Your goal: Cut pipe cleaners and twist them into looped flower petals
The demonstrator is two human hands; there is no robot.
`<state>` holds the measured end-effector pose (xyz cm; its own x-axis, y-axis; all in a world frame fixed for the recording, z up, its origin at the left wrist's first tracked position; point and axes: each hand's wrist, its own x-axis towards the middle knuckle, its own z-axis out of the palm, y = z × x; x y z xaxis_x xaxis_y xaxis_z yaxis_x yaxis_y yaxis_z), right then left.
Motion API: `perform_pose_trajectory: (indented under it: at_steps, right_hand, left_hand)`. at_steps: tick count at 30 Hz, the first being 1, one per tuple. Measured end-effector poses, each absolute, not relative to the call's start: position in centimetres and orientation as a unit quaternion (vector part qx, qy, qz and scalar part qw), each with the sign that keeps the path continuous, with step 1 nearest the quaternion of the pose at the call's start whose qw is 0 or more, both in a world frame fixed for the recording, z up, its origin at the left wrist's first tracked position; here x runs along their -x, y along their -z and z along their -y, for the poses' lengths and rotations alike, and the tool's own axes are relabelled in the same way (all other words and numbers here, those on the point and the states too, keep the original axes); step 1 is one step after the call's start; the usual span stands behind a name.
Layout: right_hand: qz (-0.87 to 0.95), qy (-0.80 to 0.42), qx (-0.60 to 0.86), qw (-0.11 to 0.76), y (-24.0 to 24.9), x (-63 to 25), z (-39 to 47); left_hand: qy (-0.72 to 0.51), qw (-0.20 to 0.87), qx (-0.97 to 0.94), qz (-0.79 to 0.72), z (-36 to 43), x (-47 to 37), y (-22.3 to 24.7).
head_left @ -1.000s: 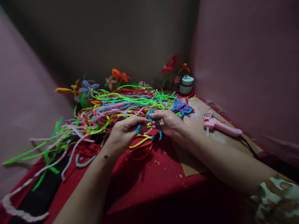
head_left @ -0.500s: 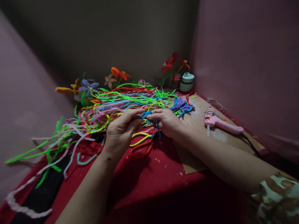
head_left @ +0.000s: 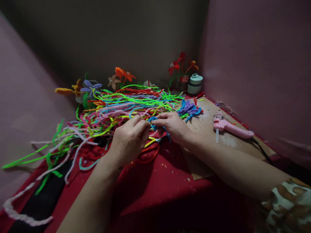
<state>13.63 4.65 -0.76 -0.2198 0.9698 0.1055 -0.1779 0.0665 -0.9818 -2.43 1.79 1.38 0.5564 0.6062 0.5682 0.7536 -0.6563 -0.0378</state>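
Note:
A small looped blue pipe cleaner piece (head_left: 152, 119) is between my two hands, one end hanging down below the right fingers. My right hand (head_left: 172, 126) pinches it between thumb and forefinger. My left hand (head_left: 132, 136) is closed at its left side, back of the hand turned up, its fingertips mostly hidden against the blue piece. Just below the hands lie pliers with yellow and red handles (head_left: 148, 149), partly covered by my left hand. A heap of colourful pipe cleaners (head_left: 131, 100) spreads behind and to the left.
On the brown board (head_left: 199, 161) at the right rest a pink glue gun (head_left: 230, 127) and blue and purple petals (head_left: 188, 108). Behind stand a pale green bottle (head_left: 195, 84), red flowers (head_left: 174, 66) and orange flowers (head_left: 123, 74). Red cloth (head_left: 150, 191) covers the table.
My left hand has rolled over so its back faces up, fingers curled in, and covers more of the blue piece and the pliers. My right hand has barely moved.

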Motion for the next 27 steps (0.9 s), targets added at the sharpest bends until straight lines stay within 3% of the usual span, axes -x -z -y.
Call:
perform_pose_trajectory:
  at_steps: [13, 20, 24, 27]
  right_hand:
    - [0.555, -0.530, 0.412, 0.491, 1.1, -13.3, -4.6]
    - [0.538, -0.551, 0.416, 0.484, 1.1, -13.2, -4.5]
    - [0.512, -0.585, 0.396, 0.489, 1.1, -13.2, -4.6]
    - [0.482, -0.619, 0.361, 0.504, 1.2, -13.4, -5.0]
  left_hand:
    - [0.165, 0.263, 0.861, 0.403, -1.0, 1.7, -1.4]
    - [0.146, 0.277, 0.864, 0.394, -0.5, 0.9, -0.8]
    - [0.183, 0.202, 0.878, 0.394, -0.4, 0.4, -0.7]
    - [0.337, -0.002, 0.832, 0.441, -0.7, 0.5, -1.2]
